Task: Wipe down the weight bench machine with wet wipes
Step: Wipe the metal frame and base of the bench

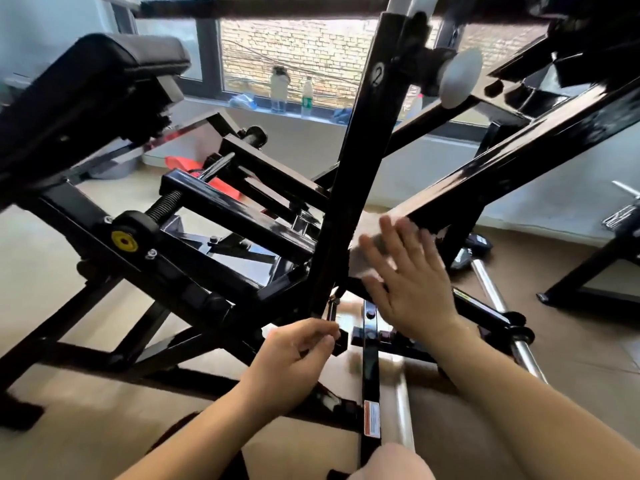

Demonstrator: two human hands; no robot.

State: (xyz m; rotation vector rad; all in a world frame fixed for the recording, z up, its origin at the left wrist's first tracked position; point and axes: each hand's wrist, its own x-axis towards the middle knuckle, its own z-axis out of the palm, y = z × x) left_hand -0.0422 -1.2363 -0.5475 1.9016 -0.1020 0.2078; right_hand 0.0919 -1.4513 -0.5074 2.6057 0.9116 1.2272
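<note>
The weight bench machine is a black steel frame with a slanted beam (485, 174), an upright bar (363, 150) and a black padded seat (104, 74) at upper left. My right hand (408, 282) lies flat with straight fingers, pressing a white wet wipe (360, 263) against the frame where the slanted beam meets the upright bar. The hand is blurred. My left hand (298, 351) is lower, at the foot of the upright bar, fingers curled beside a small black knob (341, 342). Whether it holds the knob is unclear.
Two bottles (278, 88) stand on the window sill behind the machine. A chrome barbell (498, 306) lies on the floor to the right, beside another black frame (588, 271). A red item (194, 168) lies on the floor behind the bench. My knee (391, 462) shows at the bottom.
</note>
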